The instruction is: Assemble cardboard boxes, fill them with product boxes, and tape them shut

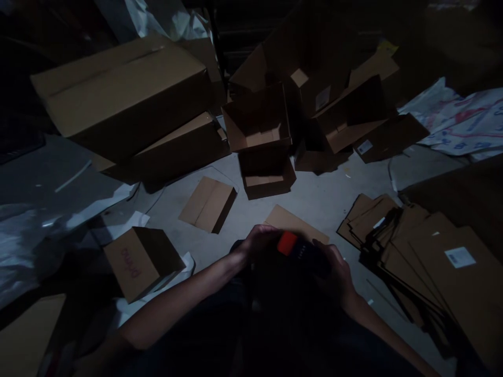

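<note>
Right hand against dark-and-orange object; left hand at its ten o'clock (too dark to tell either grip).

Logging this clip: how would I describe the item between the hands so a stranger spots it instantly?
Start at the stack of flattened cardboard at right, then go left to the right hand. Between it and the left hand is a dark item with pale lettering. Its orange-red end sets it apart from the brown cardboard piece beyond.
</note>
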The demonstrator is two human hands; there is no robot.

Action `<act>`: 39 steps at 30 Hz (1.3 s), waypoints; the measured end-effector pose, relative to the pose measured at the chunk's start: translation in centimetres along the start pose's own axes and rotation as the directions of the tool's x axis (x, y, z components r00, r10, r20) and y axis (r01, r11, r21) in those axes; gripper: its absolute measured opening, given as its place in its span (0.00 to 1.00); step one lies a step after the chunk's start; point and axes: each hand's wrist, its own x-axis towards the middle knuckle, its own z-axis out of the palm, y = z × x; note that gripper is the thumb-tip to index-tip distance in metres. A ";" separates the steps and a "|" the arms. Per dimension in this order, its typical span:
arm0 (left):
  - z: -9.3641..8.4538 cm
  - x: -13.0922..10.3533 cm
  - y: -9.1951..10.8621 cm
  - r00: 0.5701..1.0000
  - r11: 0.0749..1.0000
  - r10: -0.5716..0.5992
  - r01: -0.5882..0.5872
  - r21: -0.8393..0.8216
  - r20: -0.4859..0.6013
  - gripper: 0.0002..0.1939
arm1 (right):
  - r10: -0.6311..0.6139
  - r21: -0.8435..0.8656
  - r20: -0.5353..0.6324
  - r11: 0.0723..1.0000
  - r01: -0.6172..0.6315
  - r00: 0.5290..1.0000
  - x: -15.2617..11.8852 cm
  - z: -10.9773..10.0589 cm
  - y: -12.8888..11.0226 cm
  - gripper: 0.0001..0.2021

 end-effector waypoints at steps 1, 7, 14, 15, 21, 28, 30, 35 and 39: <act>-0.1 0.2 0.1 0.999 0.999 0.022 -0.021 0.038 -0.030 0.17 | 0.016 -0.003 0.026 1.000 -0.016 1.000 0.0 -0.1 -0.1 0.38; -2.5 1.8 2.6 0.950 0.969 0.159 -0.098 0.225 -0.267 0.17 | 0.106 0.007 0.146 0.994 -0.108 0.984 0.8 -0.8 -1.0 0.39; -5.0 3.4 2.8 0.920 0.953 0.181 -0.077 0.291 -0.348 0.25 | 0.102 -0.049 0.166 0.994 -0.095 0.981 3.3 -0.1 -2.2 0.36; -5.2 3.6 2.2 0.913 0.948 0.192 -0.078 0.308 -0.359 0.25 | 0.093 -0.071 0.177 0.994 -0.081 0.980 3.6 0.0 -2.3 0.36; -6.6 4.7 -1.3 0.897 0.919 0.122 0.059 0.389 -0.425 0.30 | 0.081 -0.172 0.198 0.984 -0.047 0.977 3.9 0.3 -2.7 0.35; -6.1 4.9 -0.4 0.927 0.851 0.179 0.023 0.525 -0.330 0.44 | 0.049 -0.169 0.182 0.985 -0.018 0.982 4.0 1.3 -2.8 0.35; -4.9 5.0 0.0 0.959 0.818 0.220 -0.084 0.569 -0.176 0.36 | 0.051 -0.171 0.187 0.985 -0.018 0.981 4.3 1.1 -3.1 0.36; -3.3 4.8 0.5 0.942 0.610 0.323 -0.280 0.741 0.090 0.31 | 0.080 -0.070 0.247 0.995 -0.064 0.966 1.5 -3.7 -0.6 0.34; -3.6 5.2 0.2 0.945 0.603 0.325 -0.240 0.761 0.041 0.30 | 0.031 -0.173 0.194 0.985 0.003 0.981 -5.6 -8.5 4.6 0.30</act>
